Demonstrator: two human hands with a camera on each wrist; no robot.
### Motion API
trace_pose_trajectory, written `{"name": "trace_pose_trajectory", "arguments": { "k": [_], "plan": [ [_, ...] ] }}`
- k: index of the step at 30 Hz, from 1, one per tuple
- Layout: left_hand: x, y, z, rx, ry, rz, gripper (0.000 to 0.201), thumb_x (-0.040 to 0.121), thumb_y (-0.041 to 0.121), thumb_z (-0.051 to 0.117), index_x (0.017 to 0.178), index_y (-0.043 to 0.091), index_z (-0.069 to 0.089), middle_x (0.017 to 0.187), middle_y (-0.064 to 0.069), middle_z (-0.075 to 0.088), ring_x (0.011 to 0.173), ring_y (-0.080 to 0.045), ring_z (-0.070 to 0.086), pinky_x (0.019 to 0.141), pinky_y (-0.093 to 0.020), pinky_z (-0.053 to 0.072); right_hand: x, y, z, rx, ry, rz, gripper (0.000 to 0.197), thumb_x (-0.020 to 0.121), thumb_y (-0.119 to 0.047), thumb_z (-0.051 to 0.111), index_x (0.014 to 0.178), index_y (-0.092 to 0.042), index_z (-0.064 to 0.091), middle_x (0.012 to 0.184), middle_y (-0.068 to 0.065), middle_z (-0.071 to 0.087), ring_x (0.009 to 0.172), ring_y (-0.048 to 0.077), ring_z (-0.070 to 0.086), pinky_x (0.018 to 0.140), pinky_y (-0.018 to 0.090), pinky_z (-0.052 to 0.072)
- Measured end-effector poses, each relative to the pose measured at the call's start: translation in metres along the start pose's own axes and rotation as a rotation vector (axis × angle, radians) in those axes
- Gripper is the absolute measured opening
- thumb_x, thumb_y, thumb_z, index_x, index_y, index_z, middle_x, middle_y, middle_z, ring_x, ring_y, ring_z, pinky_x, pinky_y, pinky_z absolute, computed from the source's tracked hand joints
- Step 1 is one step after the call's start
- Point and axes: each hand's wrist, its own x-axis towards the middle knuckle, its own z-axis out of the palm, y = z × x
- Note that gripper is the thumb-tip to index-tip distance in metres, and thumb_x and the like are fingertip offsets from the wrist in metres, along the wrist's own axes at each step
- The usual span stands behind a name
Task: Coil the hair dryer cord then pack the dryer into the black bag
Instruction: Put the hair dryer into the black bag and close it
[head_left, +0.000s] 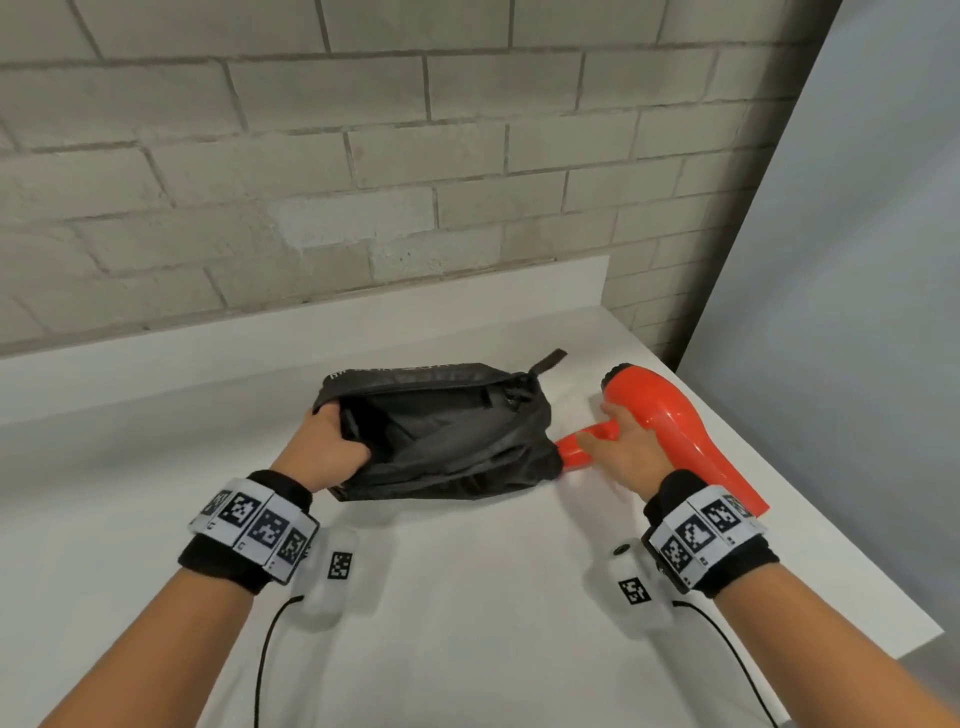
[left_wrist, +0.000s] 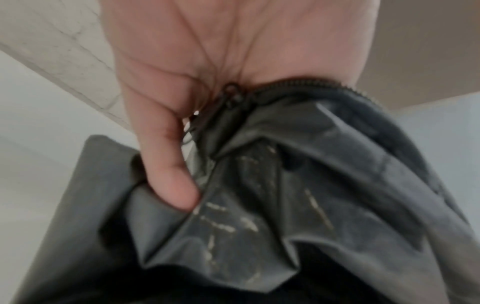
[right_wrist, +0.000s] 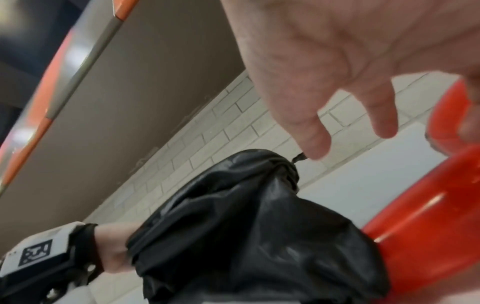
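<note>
black bag (head_left: 447, 431) mouth gaping, hair dryer (head_left: 670, 421) at edge

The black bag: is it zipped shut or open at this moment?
Open. The black bag gapes, its lining visible; the left hand grips its unzipped edge.

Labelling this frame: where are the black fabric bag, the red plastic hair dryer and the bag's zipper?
black fabric bag (head_left: 457, 457), head view, front wall
red plastic hair dryer (head_left: 670, 415), head view, barrel
zipper (left_wrist: 298, 86), left wrist view, teeth

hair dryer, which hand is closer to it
Right. The right hand holds the hair dryer at its handle; the left hand grips the black bag's far end.
</note>
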Motion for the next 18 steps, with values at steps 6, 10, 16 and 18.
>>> {"name": "trace_pose_trajectory", "arguments": {
  "k": [6,10,16,18],
  "plan": [
    [0.014,-0.007,-0.015,-0.183,0.224,-0.028,0.045,0.076,-0.002,0.055,0.119,0.001,0.047,0.109,-0.015,0.051,0.1,-0.031,0.049,0.086,-0.038,0.042,0.013,-0.002,0.002,-0.019,-0.166,0.165,0.075,0.089,-0.038,0.052,0.144,-0.037,0.001,0.111,0.012,0.052,0.066,0.021,0.053,0.059,0.031,0.049],
    [0.02,-0.019,-0.014,-0.108,0.309,-0.052,0.038,0.073,0.004,0.057,0.111,0.002,0.053,0.123,-0.026,0.047,0.108,-0.041,0.048,0.097,-0.045,0.043,0.028,-0.004,0.003,0.042,-0.147,0.217,0.069,0.088,-0.035,0.054,0.144,-0.034,0.012,0.121,0.012,0.047,0.063,0.02,0.051,0.073,0.037,0.055],
    [0.013,-0.021,-0.009,-0.12,0.389,-0.056,0.06,0.075,0.002,0.063,0.128,-0.007,0.035,0.146,-0.019,0.017,0.128,-0.036,0.034,0.111,-0.035,0.028,0.041,-0.008,0.005,0.201,-0.052,0.27,0.046,0.085,-0.02,0.062,0.127,-0.014,0.041,0.103,0.012,0.054,0.085,0.028,0.059,0.082,0.037,0.055],
    [0.011,-0.023,-0.007,-0.049,0.284,-0.054,0.078,0.07,0.004,0.07,0.134,-0.004,0.026,0.15,-0.014,0.007,0.13,-0.034,0.033,0.111,-0.035,0.029,0.044,-0.006,0.001,0.305,-0.019,0.278,0.045,0.083,-0.012,0.064,0.123,-0.013,0.044,0.104,0.013,0.054,0.094,0.032,0.061,0.087,0.041,0.054]
  ]
}}
